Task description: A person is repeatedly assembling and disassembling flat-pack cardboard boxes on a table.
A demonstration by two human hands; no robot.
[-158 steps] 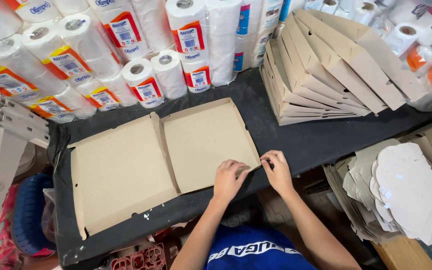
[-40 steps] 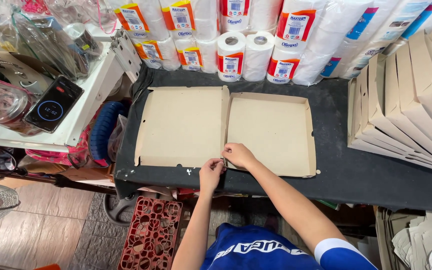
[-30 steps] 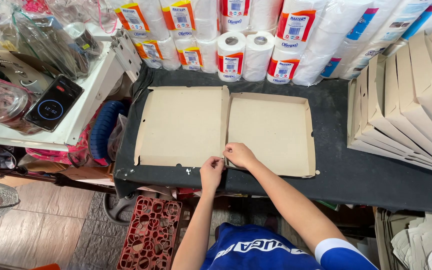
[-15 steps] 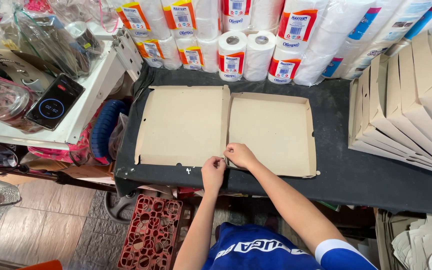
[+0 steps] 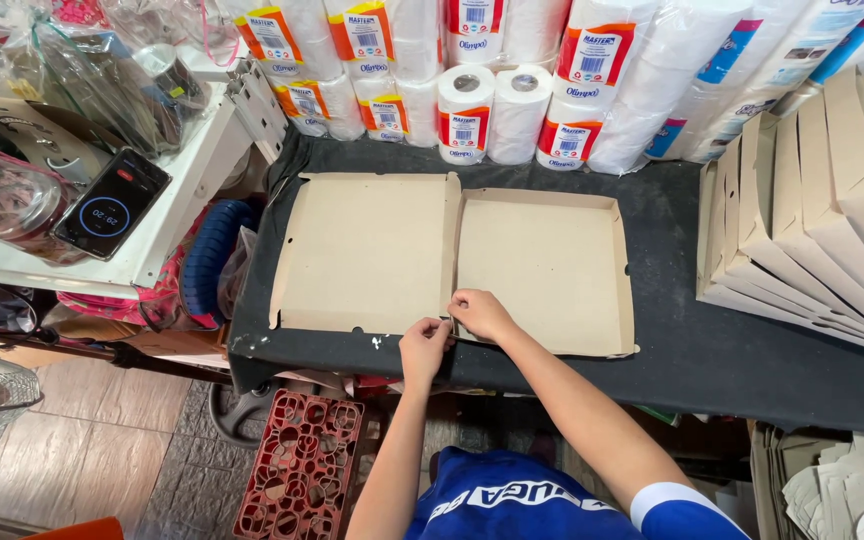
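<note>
- The fingers of the left hand are pinched shut on the near edge of the flat cardboard box, at the end of its centre fold.
- The fingers of the right hand are closed on the same edge, just beside the left hand, so that both hands meet at the crease.
- The box is laid open in two panels on the black-covered counter, its near edge close to the counter's front edge.
- A stack of folded boxes is seen on the right, well apart from the hands.
- Wrapped paper rolls are piled along the back, just beyond the box's far edge.
- A phone is seen on the white shelf to the left.
- A tear at the fold is judged possible, since the thin edge is gripped at one spot only.
- A slip off the counter's front is also judged possible, as little of the counter is left before the box.
</note>
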